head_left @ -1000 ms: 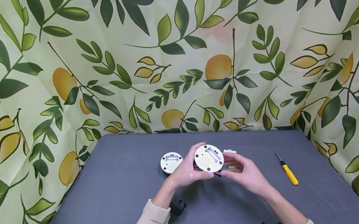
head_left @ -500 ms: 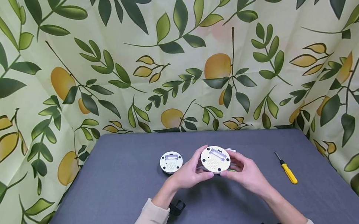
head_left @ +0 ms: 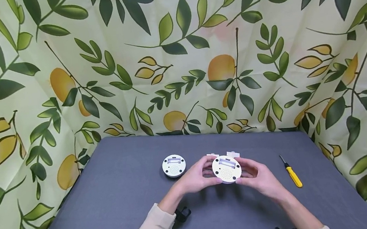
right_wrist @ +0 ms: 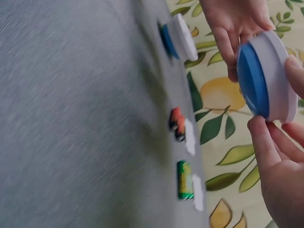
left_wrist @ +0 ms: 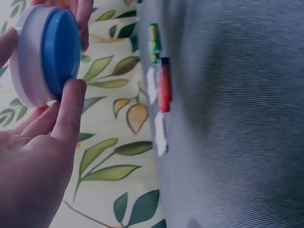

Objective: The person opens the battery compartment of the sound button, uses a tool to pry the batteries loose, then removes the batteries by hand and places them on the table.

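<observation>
Between both hands, raised off the table, is a round white push-button device (head_left: pixel 227 169) with its underside toward the head camera. That underside has an uncovered battery slot without batteries, speaker holes and dark round feet. Its blue dome (right_wrist: pixel 252 80) faces away, as the right wrist view shows. My left hand (head_left: pixel 196 176) grips the left rim, thumb in front and fingers behind. On the opposite rim my right hand (head_left: pixel 259 175) holds it likewise. A second such device (head_left: pixel 174 165) lies blue side down to the left, its slot also uncovered.
Two small white battery covers (head_left: pixel 233 154) lie behind the held device. Near them are a green battery (right_wrist: pixel 185 180) and red-and-black batteries (right_wrist: pixel 177 123). A yellow-handled screwdriver (head_left: pixel 293 175) lies to the right on the grey table (head_left: pixel 128 197). Patterned cloth hangs behind.
Both hands have carried the device to the right and a little nearer, tilting its underside upright to the camera. The two white covers behind it show more now.
</observation>
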A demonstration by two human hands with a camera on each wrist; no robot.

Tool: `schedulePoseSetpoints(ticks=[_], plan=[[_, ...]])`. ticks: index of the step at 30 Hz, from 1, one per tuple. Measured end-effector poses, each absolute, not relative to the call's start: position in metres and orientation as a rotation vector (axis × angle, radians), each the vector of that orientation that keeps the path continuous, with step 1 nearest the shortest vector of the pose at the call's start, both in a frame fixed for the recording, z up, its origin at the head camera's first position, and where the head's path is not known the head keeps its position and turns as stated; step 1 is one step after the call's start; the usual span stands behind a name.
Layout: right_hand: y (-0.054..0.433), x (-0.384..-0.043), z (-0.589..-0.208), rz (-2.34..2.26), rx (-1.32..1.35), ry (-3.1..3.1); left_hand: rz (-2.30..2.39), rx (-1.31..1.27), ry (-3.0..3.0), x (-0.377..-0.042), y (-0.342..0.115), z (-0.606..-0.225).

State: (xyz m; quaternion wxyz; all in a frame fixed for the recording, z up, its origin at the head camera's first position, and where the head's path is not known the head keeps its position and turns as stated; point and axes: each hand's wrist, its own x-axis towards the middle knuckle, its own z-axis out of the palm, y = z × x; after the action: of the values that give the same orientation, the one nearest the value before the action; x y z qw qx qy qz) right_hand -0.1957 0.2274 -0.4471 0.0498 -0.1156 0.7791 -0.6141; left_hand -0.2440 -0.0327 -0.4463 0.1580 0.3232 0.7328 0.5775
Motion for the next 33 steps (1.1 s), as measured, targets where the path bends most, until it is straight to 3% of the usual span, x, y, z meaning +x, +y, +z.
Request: schedulePoseSetpoints(ticks=[13,33], plan=[[0.243,-0.2,-0.473,-1.72,-0.582,2.272,1.481,0.828,2.249,-0.24,-0.026,-0.466],[0.245,-0.201,-0.484,-1.601,-0.575,2.281,1.319,0.794,2.315,-0.234,-0.028,-0.472]])
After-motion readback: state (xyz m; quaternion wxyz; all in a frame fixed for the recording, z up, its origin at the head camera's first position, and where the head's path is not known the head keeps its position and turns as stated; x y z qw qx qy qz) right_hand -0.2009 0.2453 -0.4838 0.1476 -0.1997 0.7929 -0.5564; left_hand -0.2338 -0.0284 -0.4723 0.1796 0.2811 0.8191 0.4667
